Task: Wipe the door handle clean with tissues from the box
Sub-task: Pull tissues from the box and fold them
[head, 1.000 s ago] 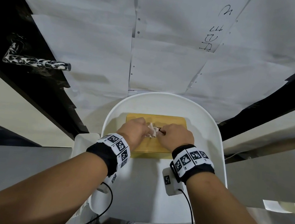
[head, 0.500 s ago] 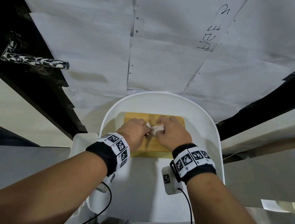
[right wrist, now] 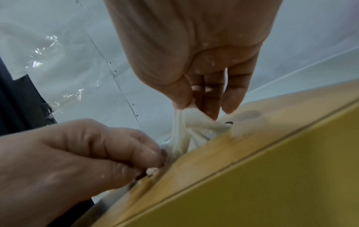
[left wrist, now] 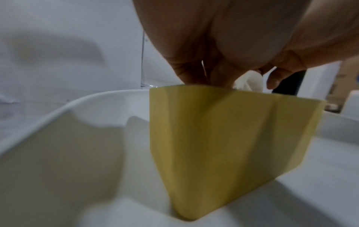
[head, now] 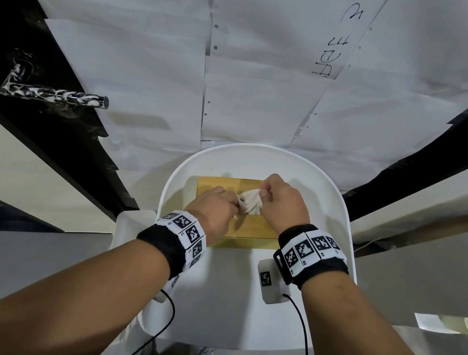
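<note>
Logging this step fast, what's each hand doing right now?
Left hand: fingers curled at the tissue on the box; grip unclear.
Right hand: pinching the tissue.

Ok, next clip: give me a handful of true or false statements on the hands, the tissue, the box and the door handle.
1. The right hand pinches a white tissue coming out of the top of the box. True.
2. The left hand is on the door handle. False: it is at the box, holding part of the tissue.
3. The box sits on a white chair. True.
4. The door handle looks clean. False: it is streaked with white smears.
5. The tissue is fully free of the box. False: its lower end is still in the opening.
</note>
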Demonstrator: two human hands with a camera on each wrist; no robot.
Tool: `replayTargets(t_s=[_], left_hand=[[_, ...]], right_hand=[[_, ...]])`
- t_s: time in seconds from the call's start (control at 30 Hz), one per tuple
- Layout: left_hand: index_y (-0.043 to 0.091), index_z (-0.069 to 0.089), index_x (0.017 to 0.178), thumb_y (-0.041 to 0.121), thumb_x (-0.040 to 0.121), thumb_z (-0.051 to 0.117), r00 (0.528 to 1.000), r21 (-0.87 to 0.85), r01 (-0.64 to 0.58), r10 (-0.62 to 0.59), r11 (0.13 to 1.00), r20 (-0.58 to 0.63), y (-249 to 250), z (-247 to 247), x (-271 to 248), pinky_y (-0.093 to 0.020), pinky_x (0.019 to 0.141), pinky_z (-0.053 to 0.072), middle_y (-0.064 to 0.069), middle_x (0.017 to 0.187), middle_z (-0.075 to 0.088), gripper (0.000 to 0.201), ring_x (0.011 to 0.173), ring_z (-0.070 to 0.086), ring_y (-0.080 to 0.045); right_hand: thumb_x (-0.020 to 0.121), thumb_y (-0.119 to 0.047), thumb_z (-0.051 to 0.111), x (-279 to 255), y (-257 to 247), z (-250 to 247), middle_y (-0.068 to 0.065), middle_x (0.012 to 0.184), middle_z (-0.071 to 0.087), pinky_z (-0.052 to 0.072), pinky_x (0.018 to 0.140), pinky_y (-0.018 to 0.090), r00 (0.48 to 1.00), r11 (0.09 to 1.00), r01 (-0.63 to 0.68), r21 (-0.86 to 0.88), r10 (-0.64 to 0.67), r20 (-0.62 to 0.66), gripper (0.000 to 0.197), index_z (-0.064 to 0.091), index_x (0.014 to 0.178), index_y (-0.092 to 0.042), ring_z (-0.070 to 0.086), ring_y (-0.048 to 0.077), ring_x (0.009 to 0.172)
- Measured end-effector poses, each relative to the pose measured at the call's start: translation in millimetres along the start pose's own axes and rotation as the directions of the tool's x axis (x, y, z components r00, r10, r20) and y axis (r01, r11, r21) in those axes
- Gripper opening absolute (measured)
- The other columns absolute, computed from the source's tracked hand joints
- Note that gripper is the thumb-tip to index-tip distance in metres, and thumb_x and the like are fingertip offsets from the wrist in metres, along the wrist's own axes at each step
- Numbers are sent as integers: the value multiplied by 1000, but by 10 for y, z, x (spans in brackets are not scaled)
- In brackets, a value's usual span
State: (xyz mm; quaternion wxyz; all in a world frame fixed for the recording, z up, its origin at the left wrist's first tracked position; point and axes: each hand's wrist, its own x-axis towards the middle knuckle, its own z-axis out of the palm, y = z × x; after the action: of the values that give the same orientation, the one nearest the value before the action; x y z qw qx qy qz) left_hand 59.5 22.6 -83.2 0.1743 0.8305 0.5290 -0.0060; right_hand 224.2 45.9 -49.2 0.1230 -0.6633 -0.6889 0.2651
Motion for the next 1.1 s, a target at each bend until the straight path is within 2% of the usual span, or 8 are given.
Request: replayTargets(t_s=[0.13, 0.3, 0.37, 0.43, 0.63, 0.8, 0.97, 1.1], left_hand=[[27, 46, 127, 12, 86, 42, 998, -91, 14, -19, 996, -63, -28, 61, -52, -36, 98, 34, 6, 116, 63, 44, 107, 48, -24], [25, 51, 130, 31, 96, 42, 990, -227, 95, -116, 969, -82, -2, 24, 9, -38, 93, 37, -2, 113, 63, 35, 102, 51, -28], [23, 60, 114, 30, 95, 46, 988, -270, 107, -132, 957, -74, -6, 6, 32, -37, 86, 40, -5, 99, 62, 25, 96, 52, -29], [18, 64, 96, 26, 92, 51, 982, -348, 114, -158, 930, -101, -29, -5, 46, -37, 80, 43, -4, 88, 59, 15, 90, 55, -28], [8, 65, 77, 14, 83, 62, 935, -483, 107, -252, 869, -248, -93, 24, 38, -31, 76, 47, -1, 94, 55, 9, 81, 54, -19], [9, 62, 83, 14, 87, 57, 931, -496, 146, -288, 856, -223, -94, -34, 39, -31, 71, 44, -2, 79, 60, 8, 81, 56, -23], [14, 61, 101, 15, 94, 49, 896, -590, 206, -393, 781, -208, -131, -56, 12, -33, 77, 49, -5, 88, 66, 14, 81, 59, -22], [14, 63, 98, 16, 92, 51, 897, -592, 226, -402, 774, -183, -122, -71, 17, -33, 75, 51, -5, 85, 69, 14, 81, 61, -23]], right_hand=[[91, -20, 53, 4, 12, 17, 8, 114, 55, 43, 91, 33, 985, 997, 67, -45, -59, 161, 27, 56, 117, -15, 54, 26, 109], [94, -19, 50, 26, 6, 21, 14, 107, 62, 33, 77, 26, 992, 997, 67, -39, -63, 111, 14, 60, 98, -9, 55, 30, 102], [95, -17, 48, 32, 6, 18, 15, 103, 63, 34, 74, 27, 993, 998, 67, -22, -64, 97, 14, 58, 93, -7, 56, 31, 98], [94, -14, 47, 36, 30, 15, 14, 105, 61, 38, 77, 30, 994, 999, 52, -16, -50, 94, 15, 58, 101, -5, 55, 30, 97], [77, 1, 51, -12, 76, 82, -1, 104, 42, 43, 68, 30, 993, 993, 115, -16, -115, 1, 34, 53, 100, -23, 50, 24, 86], [72, -14, 62, -21, 40, 120, -2, 104, 43, 45, 81, 34, 987, 986, 152, -64, -154, -33, 23, 65, 91, -28, 48, 22, 95], [65, 4, 49, -38, 67, 93, 4, 108, 40, 48, 71, 34, 996, 991, 55, -125, -63, -61, 44, 61, 99, -21, 51, 25, 90], [66, 2, 51, -53, -45, 77, 2, 99, 48, 46, 72, 30, 968, 967, 251, 44, -250, -22, 38, 70, 92, -19, 52, 23, 89]])
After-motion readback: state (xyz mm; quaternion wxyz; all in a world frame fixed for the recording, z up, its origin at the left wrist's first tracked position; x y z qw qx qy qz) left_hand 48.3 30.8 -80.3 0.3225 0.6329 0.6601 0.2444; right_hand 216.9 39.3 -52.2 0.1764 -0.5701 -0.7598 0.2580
